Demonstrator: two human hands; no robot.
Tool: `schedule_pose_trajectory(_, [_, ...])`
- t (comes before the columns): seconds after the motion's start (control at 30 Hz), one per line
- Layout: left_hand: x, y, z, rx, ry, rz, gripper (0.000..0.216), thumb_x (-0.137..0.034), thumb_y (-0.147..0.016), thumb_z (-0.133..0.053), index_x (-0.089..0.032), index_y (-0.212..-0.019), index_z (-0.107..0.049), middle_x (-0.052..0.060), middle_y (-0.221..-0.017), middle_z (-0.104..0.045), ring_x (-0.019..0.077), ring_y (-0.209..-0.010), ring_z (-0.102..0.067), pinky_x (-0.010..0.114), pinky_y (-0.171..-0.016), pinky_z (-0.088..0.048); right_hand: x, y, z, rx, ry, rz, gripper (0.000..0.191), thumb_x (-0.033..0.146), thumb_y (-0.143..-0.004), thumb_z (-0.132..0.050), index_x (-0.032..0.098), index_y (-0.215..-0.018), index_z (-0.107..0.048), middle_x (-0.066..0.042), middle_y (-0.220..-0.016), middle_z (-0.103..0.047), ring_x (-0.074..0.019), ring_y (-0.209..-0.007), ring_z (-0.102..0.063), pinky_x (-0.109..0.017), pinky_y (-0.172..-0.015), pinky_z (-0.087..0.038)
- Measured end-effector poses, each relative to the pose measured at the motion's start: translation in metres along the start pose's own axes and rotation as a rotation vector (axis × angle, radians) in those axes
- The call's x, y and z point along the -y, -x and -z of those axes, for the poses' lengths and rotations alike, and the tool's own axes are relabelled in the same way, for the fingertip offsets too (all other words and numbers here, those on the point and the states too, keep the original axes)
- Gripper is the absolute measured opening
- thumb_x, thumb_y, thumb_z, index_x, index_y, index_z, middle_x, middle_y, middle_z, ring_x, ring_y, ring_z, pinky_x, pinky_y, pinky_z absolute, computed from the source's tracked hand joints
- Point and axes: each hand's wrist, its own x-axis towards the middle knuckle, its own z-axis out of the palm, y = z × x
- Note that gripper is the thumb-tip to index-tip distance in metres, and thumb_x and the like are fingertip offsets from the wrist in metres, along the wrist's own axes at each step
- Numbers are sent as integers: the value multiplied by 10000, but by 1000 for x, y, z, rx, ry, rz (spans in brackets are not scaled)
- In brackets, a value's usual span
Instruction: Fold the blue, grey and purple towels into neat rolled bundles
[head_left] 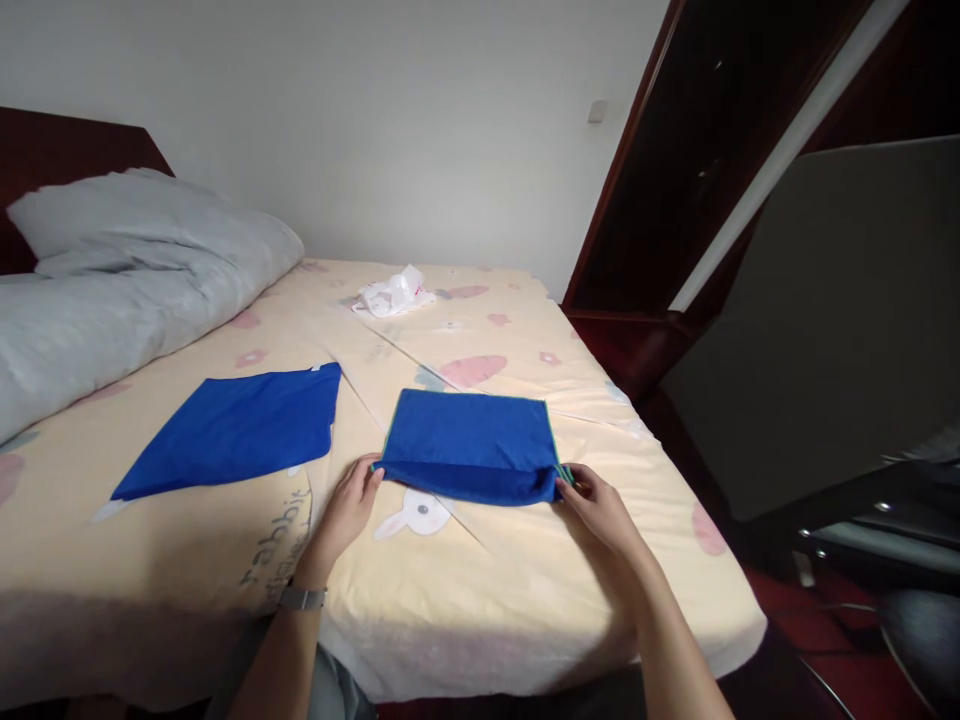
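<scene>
A blue cloth [472, 430] with green stitched edging lies on the bed in front of me, its near edge folded up and slightly raised. My left hand [354, 503] pinches the near left corner between thumb and fingers. At the near right corner, my right hand [598, 505] grips the gathered layers, where several green edges show together. To the left, a second blue cloth [236, 425] rests flat, with a small white tag at its far right corner. Neither hand touches that one.
The bed sheet [480, 590] is pale yellow with rabbit and carrot prints. A crumpled white plastic bag [395, 292] sits toward the wall. A grey quilt [142, 290] is heaped at the left. Right of the bed stand a dark wardrobe [720, 130] and a large grey panel [832, 320].
</scene>
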Motion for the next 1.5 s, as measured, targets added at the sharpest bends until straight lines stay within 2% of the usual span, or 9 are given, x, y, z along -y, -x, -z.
schedule_pose_trajectory(0.33, [-8, 1, 2, -219, 146, 161, 351, -510, -939, -425, -217, -1125, -484, 55, -968, -670, 197, -911, -649, 283, -777, -505, 7, 13, 25, -18, -211, -8, 456, 623, -860, -568, 185, -982, -605, -75, -916, -690, -234, -877, -649, -294, -744, -510])
schedule_pose_trajectory(0.47, [-4, 4, 2, -78, 62, 195, 417, -545, -909, -466, -219, -1168, -445, -43, -652, -583, 169, -614, -604, 242, -601, -443, -6, 12, 22, 3, -50, -172, 478, 633, -830, -570, 191, -1011, -584, -22, -695, -658, -211, -663, -626, -291, -605, -456])
schedule_pose_trajectory(0.57, [-7, 7, 6, -29, -115, 237, 383, -565, -896, -480, -235, -1086, -518, -27, -676, -594, 172, -639, -615, 237, -607, -406, -9, 12, 20, -8, 134, -237, 484, 625, -849, -539, 225, -1119, -570, -19, -705, -678, -230, -682, -647, -308, -634, -447])
schedule_pose_trajectory(0.7, [-14, 11, 9, 60, -291, 223, 382, -575, -894, -472, -230, -735, -506, -30, -608, -532, 145, -564, -532, 237, -545, -305, -9, 14, 19, 4, 249, -219, 422, 550, -823, -603, 271, -1134, -540, -28, -850, -705, -243, -791, -670, -312, -686, -449])
schedule_pose_trajectory(0.87, [-14, 13, 8, 98, -277, 267, 415, -531, -891, -482, -218, -630, -404, -58, -534, -413, 120, -514, -436, 239, -526, -274, -11, 14, 16, 86, 275, -151, 265, 352, -858, -503, 281, -1111, -462, 63, -606, -521, -192, -572, -563, -290, -595, -398])
schedule_pose_trajectory(1.07, [-8, 20, 16, 23, -229, 43, 158, -365, -860, -535, -214, -883, -576, 23, -852, -632, 186, -828, -614, 287, -774, -468, 1, 25, 29, 103, 426, 83, 300, 358, -797, -614, 292, -1089, -608, -62, -1089, -577, -257, -1019, -585, -370, -882, -461])
schedule_pose_trajectory(1.17, [-4, 24, 23, 168, -184, -177, 318, -248, -787, -588, -247, -1104, -602, 59, -1179, -606, 227, -1141, -573, 338, -998, -449, 1, 27, 31, 219, 414, 167, 456, 310, -688, -722, 323, -1137, -643, -64, -1357, -471, -308, -1209, -488, -419, -988, -431])
schedule_pose_trajectory(1.33, [10, 21, 23, 149, -178, -169, 366, -218, -793, -578, -264, -1151, -632, 69, -1271, -552, 246, -1234, -531, 377, -1064, -431, -9, 17, 25, 127, 228, 175, 203, 359, -831, -626, 247, -988, -690, -79, -1264, -567, -276, -1162, -544, -410, -1019, -422])
schedule_pose_trajectory(1.5, [12, 5, 16, 75, -87, -109, 255, -390, -951, -454, -227, -1061, -617, 80, -1233, -592, 213, -1154, -586, 332, -990, -466, -8, 4, 18, 36, -72, 39, 343, 509, -892, -576, 202, -1034, -636, -81, -1039, -682, -249, -957, -640, -342, -833, -500])
